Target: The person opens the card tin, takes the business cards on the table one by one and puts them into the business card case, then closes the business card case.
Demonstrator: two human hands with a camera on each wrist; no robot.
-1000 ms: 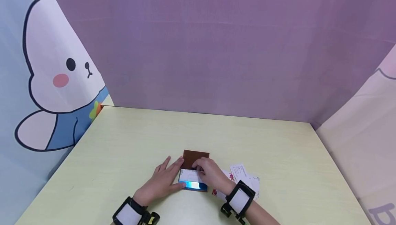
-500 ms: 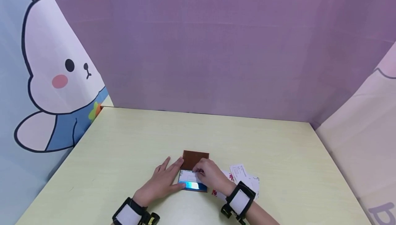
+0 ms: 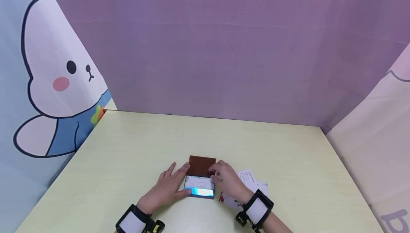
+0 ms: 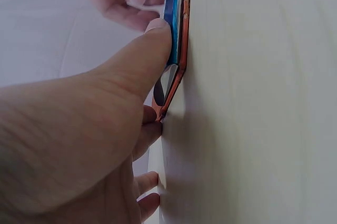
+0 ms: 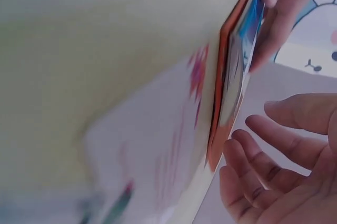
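A brown card holder (image 3: 201,163) lies open on the table, a white card (image 3: 199,182) in its lower half above a shiny blue strip (image 3: 199,191). My left hand (image 3: 174,181) lies flat on the table beside it. In the left wrist view its thumb (image 4: 152,45) presses the holder's blue edge (image 4: 175,18). My right hand (image 3: 221,174) hovers at the holder's right edge and holds nothing. Its fingers (image 5: 274,150) are loosely spread in the right wrist view, close to the holder's edge (image 5: 231,76).
Several printed white cards (image 3: 253,183) lie loose on the pale green table (image 3: 288,161) just right of my right hand; one shows blurred (image 5: 158,155) in the right wrist view. Purple backdrop behind, a rabbit-print curtain (image 3: 48,76) on the left.
My right hand has come off the card in the holder and moved a little to the right, which leaves the card uncovered. The left hand has stayed put.
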